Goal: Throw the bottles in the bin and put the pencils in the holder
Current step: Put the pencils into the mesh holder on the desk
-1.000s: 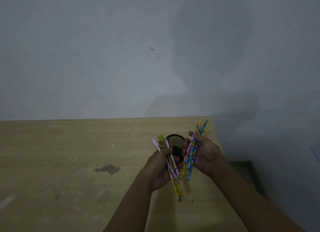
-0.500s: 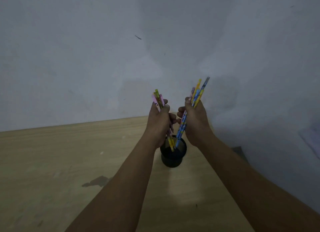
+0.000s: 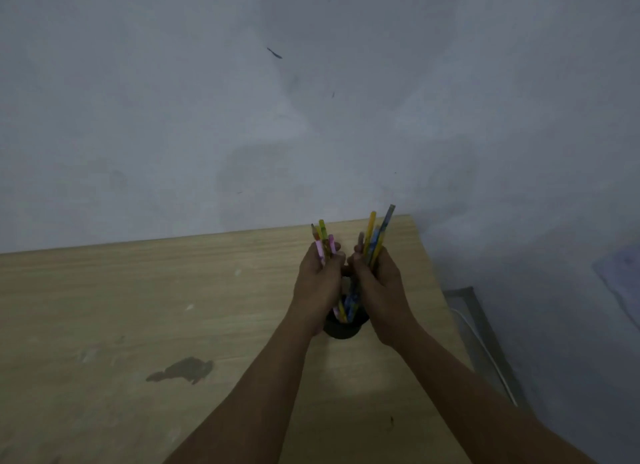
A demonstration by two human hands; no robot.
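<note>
Pencils (image 3: pixel 375 236) gripped in both fists, left hand (image 3: pixel 317 283), right hand (image 3: pixel 379 290), tips inside black holder (image 3: pixel 343 330), mostly hidden behind hands.

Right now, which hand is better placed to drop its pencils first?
Either, marginally the right hand: its pencils already slant down into the holder. The left hand holds its bunch just as close.

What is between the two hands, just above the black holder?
In the head view, the lower pencil ends converge between the left hand and right hand, dipping into the black holder.
</note>
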